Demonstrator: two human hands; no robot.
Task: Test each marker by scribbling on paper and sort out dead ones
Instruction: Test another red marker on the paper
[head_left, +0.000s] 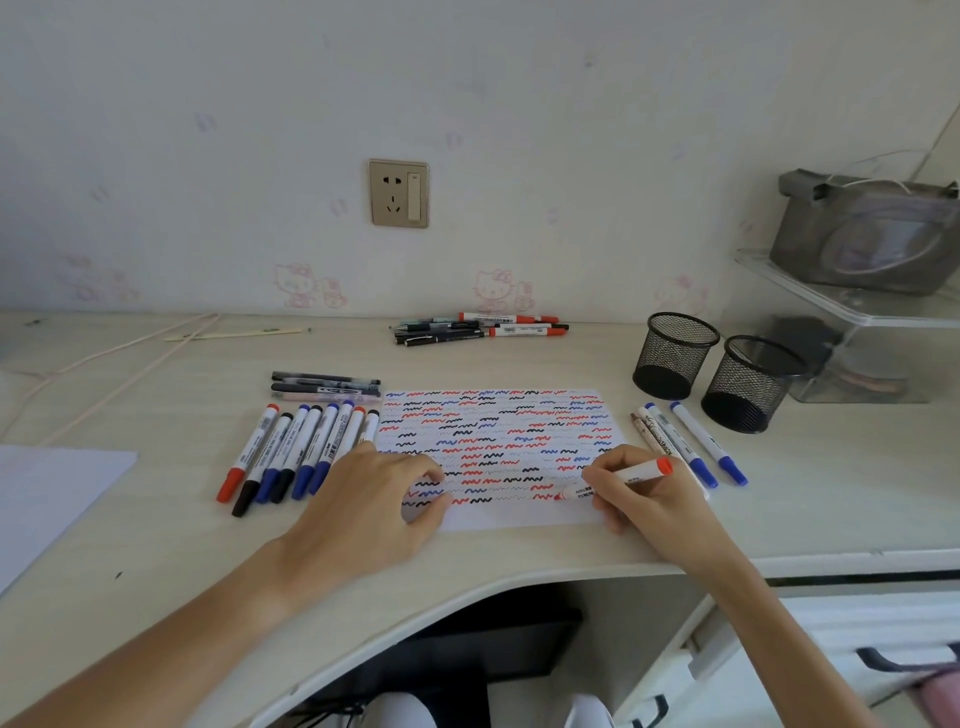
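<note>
- Two mesh cups (675, 356), both look empty.
- Eight markers (298, 452) lie left of paper (498, 431).
- Right hand (641, 493) grips red marker (618, 480), tip on paper.
- Left hand (374, 499), fingers relaxed, presses paper.

Right hand (641, 493) scribbles red marker (615, 480) on paper (498, 431).

1. The surface (156, 519) looks like pale laminate with a faint wood grain, matt
2. The sheet (498, 514) is thin white paper, matt
3. The markers (291, 452) have smooth, slightly glossy plastic barrels
4. The two pen cups (675, 356) are black wire mesh
5. The shelf (831, 306) is clear glossy plastic
</note>
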